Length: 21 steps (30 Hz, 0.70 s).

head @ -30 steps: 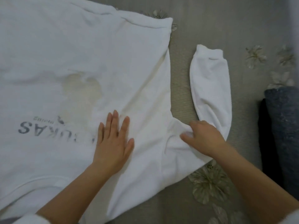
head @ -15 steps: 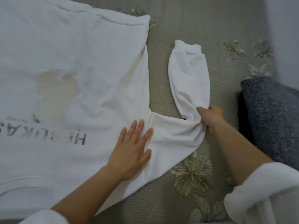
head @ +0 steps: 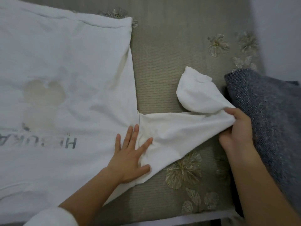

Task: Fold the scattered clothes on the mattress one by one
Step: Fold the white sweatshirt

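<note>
left hand lies flat, fingers straight and spread apart, pressing the underarm of the large white fabric sweatshirt with grey lettering. the sweatshirt lies spread on the olive-grey flower-embroidered mattress. right hand, fingers clamped on the bend of the long white sleeve, which is stretched sideways between the hands. past the pinch the sleeve doubles back, ribbed white cuff pointing away. dark blue-grey knit garment just beside the right hand.

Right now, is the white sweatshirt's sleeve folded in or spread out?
Spread out, not folded in: the sleeve runs sideways off the sweatshirt, right hand gripping its bend, cuff doubled back.
</note>
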Each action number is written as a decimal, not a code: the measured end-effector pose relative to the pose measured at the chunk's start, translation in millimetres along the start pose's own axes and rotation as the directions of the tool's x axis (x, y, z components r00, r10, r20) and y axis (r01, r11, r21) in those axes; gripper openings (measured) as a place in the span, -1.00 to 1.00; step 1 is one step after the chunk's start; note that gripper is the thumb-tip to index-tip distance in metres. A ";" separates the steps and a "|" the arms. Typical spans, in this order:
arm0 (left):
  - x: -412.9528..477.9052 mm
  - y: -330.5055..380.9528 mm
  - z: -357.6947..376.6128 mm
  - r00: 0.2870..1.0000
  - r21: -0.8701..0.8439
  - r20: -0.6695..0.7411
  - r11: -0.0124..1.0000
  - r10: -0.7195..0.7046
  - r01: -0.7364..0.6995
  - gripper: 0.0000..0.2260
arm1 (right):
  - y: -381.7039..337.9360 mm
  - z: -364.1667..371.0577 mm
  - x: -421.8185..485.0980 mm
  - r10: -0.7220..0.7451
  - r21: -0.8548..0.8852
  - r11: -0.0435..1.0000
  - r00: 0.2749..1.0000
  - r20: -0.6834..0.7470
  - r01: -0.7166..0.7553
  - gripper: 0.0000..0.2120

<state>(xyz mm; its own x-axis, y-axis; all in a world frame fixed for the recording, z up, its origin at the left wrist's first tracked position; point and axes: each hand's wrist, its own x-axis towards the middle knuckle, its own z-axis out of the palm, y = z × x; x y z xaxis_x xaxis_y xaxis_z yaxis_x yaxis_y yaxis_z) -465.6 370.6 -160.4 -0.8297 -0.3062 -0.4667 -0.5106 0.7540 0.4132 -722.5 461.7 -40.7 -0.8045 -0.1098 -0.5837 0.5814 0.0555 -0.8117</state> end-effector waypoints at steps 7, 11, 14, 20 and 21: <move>-9.9 -3.5 -45.8 0.991 -0.644 0.096 0.753 -0.097 0.136 -0.54 | -5.9 115.9 -62.4 -0.489 -0.307 0.836 0.871 -0.040 0.455 -0.82; -28.8 -51.7 -97.8 0.909 -0.979 0.201 -0.114 -0.366 0.170 -0.70 | 48.7 205.5 -103.9 -0.780 -0.389 0.303 0.461 0.423 0.870 -0.83; -55.7 -127.2 -118.8 0.846 -0.845 0.252 -0.533 -0.471 -0.045 -0.66 | 116.8 250.8 -130.7 -0.519 -0.332 -0.077 0.246 0.819 0.940 -0.77; -102.3 -238.4 -139.3 0.727 -0.900 0.299 -0.436 -0.618 -0.001 -0.80 | 227.6 235.3 -144.6 0.263 -0.348 -0.295 0.426 0.865 0.890 -0.50; -102.0 -247.0 -143.5 0.715 -0.925 0.288 -0.378 -0.637 0.035 -0.85 | 235.3 230.0 -143.3 0.242 -0.382 -0.279 0.450 0.860 0.881 -0.47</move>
<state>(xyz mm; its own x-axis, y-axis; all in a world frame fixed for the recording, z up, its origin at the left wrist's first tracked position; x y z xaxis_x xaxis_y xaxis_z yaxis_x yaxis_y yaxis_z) -287.2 132.3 -102.6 -0.2029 -0.5322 -0.8220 -0.0446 -0.8335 0.5507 -442.4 262.3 -143.6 -0.1165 -0.8890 -0.4429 -0.9173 0.2673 -0.2953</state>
